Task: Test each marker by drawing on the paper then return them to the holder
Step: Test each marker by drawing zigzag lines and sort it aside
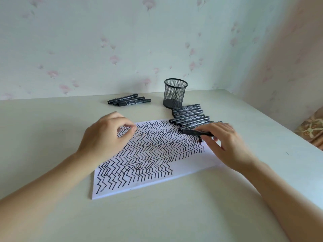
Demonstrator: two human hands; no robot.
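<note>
right hand [227, 144] grips a black marker [195, 132] over the paper's [139, 182] far right corner, tip hidden; left hand [106, 135] loosely curled, empty.

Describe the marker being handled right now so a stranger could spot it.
Find the zigzag-covered paper on the table. At its far right corner, beside the row of markers, the right hand holds one black marker, the only one lifted off the table.
</note>
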